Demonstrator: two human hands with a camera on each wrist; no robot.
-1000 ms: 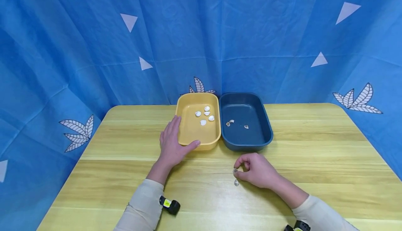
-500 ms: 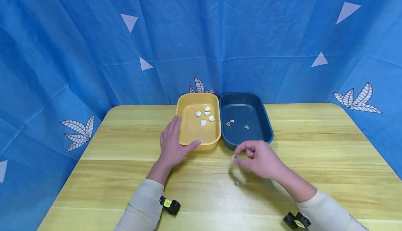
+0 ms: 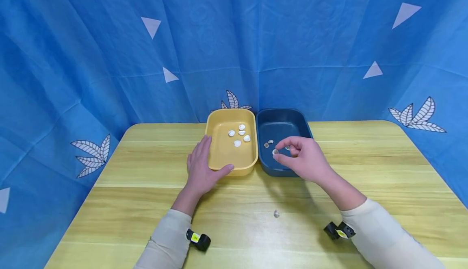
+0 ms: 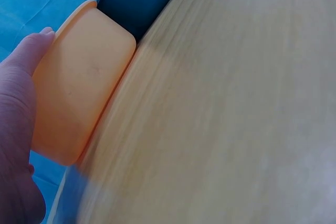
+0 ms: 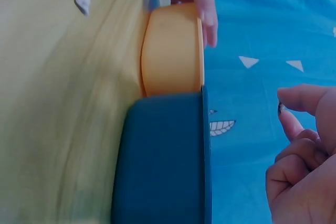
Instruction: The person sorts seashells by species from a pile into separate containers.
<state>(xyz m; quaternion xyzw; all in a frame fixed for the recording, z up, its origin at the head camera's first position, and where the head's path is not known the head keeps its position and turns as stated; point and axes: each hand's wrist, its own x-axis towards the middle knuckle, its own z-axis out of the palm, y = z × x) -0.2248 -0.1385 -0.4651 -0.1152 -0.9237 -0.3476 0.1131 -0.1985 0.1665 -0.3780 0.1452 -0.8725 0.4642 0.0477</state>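
Note:
Over the dark blue tray (image 3: 272, 168), my right hand (image 3: 308, 159) pinches a small seashell (image 3: 275, 152) between thumb and index finger, other fingers curled in. In the right wrist view only a dark sliver of that seashell (image 5: 280, 108) shows at the fingertips. Several small brownish shells (image 3: 266, 145) lie in the blue tray, partly covered by the hand. My left hand (image 3: 201, 169) rests against the left side of the yellow tray (image 3: 215, 116), fingers straight and thumb (image 4: 39, 45) laid along the near rim. Several white shells (image 3: 237, 143) lie inside the yellow tray.
Another greyish shell (image 3: 276, 213) lies on the wooden table (image 3: 234, 236) in front of the trays. The two trays stand side by side near the table's back edge. Behind them hangs a blue patterned curtain (image 3: 234, 45).
My right hand has lifted a shell from the table and carried it forward and up over the blue tray. The left hand has stayed at the yellow tray.

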